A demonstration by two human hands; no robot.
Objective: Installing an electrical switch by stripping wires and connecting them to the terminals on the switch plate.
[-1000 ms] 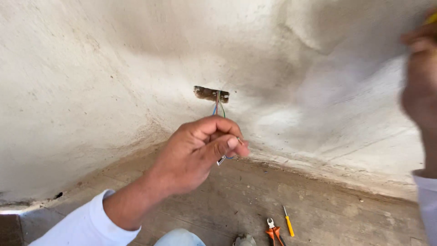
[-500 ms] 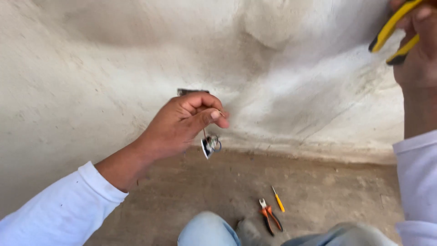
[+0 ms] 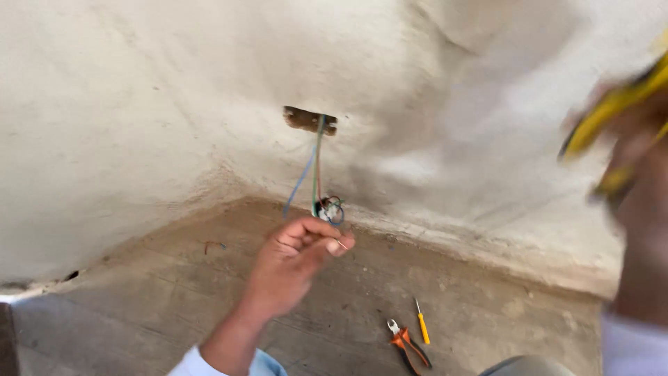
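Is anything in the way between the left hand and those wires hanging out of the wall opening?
Nothing visible blocks it. The left hand sits just below the small fitting at the end of the wires, with only open air between. The pliers and screwdriver lie on the floor, well clear.

I see open floor (image 3: pixel 139 292) left of my left hand (image 3: pixel 292 268), wires (image 3: pixel 313 167) hanging from the wall hole (image 3: pixel 309 120) just above my knuckles, pliers (image 3: pixel 407 345) and screwdriver (image 3: pixel 421 327) lying lower right, my right hand (image 3: pixel 633 160) with yellow-handled tool (image 3: pixel 612 111) crowding the right edge
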